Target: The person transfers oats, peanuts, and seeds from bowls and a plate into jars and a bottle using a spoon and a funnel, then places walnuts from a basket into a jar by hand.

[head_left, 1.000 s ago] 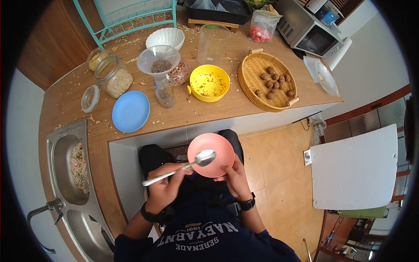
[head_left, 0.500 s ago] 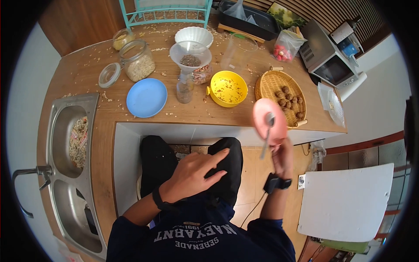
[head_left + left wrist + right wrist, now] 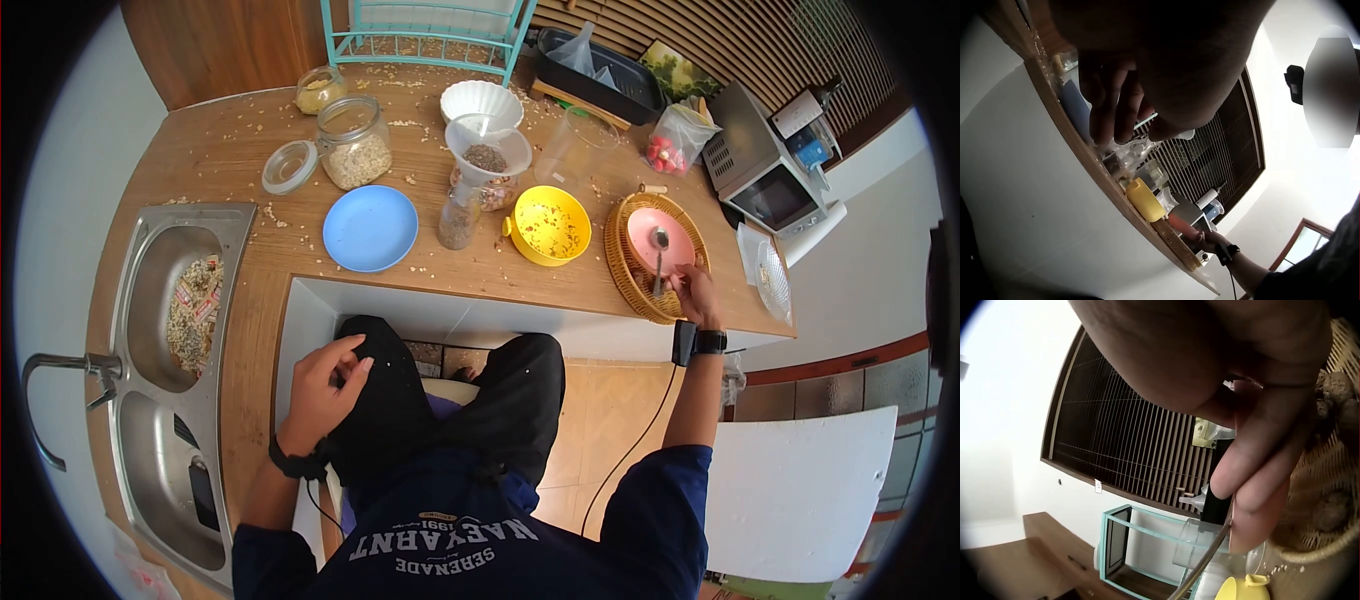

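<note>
In the head view my right hand [image 3: 697, 296] grips the near rim of a pink plate [image 3: 674, 234], which lies over the wicker basket [image 3: 618, 262]. A metal spoon [image 3: 659, 240] lies in the plate, its handle pointing toward me. From the right wrist, the fingers curl over the pink plate [image 3: 1254, 525] beside the spoon's handle [image 3: 1204, 559], and walnuts [image 3: 1334, 509] show in the basket. My left hand [image 3: 322, 392] hangs above my leg, fingers loosely bent, holding nothing; it also shows in the left wrist view [image 3: 1122, 100].
Left of the basket stand a yellow bowl [image 3: 550, 226], a bottle with a funnel [image 3: 456, 222], a blue plate [image 3: 370, 228] and a jar of oats [image 3: 355, 150]. A sink [image 3: 150, 330] lies at the left, a microwave [image 3: 762, 180] at the back right.
My right hand has carried the pink plate and spoon from above my lap to the basket. My left hand has let go of the spoon and moved left. The head view has shifted.
</note>
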The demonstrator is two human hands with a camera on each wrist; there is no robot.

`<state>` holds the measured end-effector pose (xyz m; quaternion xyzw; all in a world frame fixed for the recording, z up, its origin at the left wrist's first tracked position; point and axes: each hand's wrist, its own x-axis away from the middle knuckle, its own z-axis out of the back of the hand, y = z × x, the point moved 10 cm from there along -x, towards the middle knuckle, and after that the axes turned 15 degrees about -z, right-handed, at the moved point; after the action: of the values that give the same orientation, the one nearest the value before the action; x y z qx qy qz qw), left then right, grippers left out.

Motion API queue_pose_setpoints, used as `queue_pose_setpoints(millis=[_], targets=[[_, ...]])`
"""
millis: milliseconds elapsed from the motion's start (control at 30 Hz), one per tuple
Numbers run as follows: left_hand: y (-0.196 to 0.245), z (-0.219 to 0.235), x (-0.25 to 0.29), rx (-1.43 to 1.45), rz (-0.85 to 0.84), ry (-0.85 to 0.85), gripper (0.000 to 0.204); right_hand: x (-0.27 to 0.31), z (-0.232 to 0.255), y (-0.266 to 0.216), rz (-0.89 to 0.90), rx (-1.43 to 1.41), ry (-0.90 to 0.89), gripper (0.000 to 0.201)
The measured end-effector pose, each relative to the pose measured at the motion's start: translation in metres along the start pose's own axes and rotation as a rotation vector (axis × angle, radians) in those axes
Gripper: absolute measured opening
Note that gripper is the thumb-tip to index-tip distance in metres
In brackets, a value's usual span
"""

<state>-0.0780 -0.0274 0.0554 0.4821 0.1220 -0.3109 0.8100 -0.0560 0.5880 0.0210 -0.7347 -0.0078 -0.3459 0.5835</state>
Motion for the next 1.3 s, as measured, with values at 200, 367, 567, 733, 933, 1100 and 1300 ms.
queue_pose_setpoints(millis=[200, 367, 567, 733, 933, 1100, 1300], targets=[[-0.003, -0.051, -0.020, 0.177, -0.133, -0.183, 0.024, -0.006, 0.004, 0.016, -0.096, 0.000, 0.103, 0.029], [0.002, -0.093, -0.022, 0.257, -0.236, -0.347, 0.018, 0.015, 0.001, -0.004, 0.069, 0.188, 0.308, 0.053], [-0.015, -0.102, 0.002, 0.147, -0.301, -0.426, 0.011, 0.105, -0.082, -0.094, 0.723, 0.975, 0.788, 0.066], [0.000, -0.113, 0.010, 0.048, -0.523, -0.499, 0.011, 0.181, -0.289, -0.112, 0.916, 1.139, 0.198, 0.042], [0.005, -0.124, 0.034, 0.039, -0.598, -0.622, 0.015, 0.174, -0.405, -0.114, 1.125, 1.464, -0.061, 0.049], [0.008, -0.123, 0.038, 0.097, -0.600, -0.595, 0.013, 0.135, -0.424, -0.094, 1.063, 1.599, -0.135, 0.052], [0.007, -0.131, 0.045, 0.072, -0.632, -0.636, 0.016, 0.123, -0.426, -0.089, 0.998, 1.700, -0.101, 0.053]])
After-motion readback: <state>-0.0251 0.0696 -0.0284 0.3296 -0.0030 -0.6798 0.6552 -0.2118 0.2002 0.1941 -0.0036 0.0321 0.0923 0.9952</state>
